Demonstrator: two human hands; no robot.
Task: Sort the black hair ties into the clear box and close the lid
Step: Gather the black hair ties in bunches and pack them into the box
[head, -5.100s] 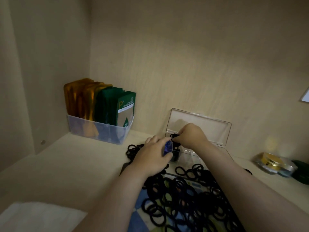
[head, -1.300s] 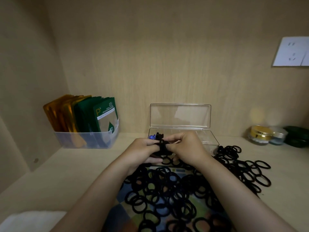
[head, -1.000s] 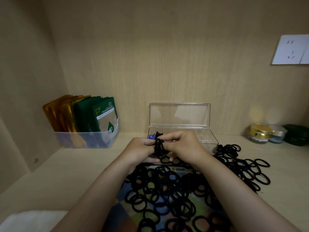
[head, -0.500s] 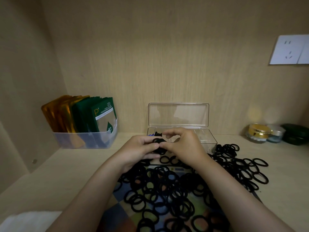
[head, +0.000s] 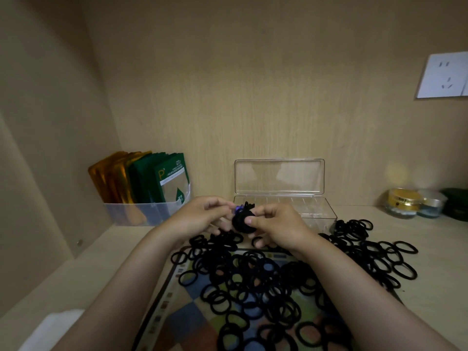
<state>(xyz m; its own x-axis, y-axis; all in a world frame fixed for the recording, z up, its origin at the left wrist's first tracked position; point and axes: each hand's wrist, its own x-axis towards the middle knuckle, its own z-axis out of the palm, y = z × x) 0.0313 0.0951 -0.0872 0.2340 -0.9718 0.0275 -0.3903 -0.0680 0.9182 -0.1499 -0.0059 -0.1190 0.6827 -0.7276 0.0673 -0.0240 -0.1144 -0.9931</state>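
left hand [head: 200, 219] and right hand [head: 281, 228] are pinching a hair-tie bundle [head: 241, 221], partly hiding the clear box [head: 304, 211]; sachet bin [head: 141, 214] is standing at the counter's [head: 88, 262] back-left corner.

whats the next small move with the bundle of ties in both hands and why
Probably carry the bundle of ties, pinched between the left hand and right hand, forward into the clear box: it sits just behind them, lid open.
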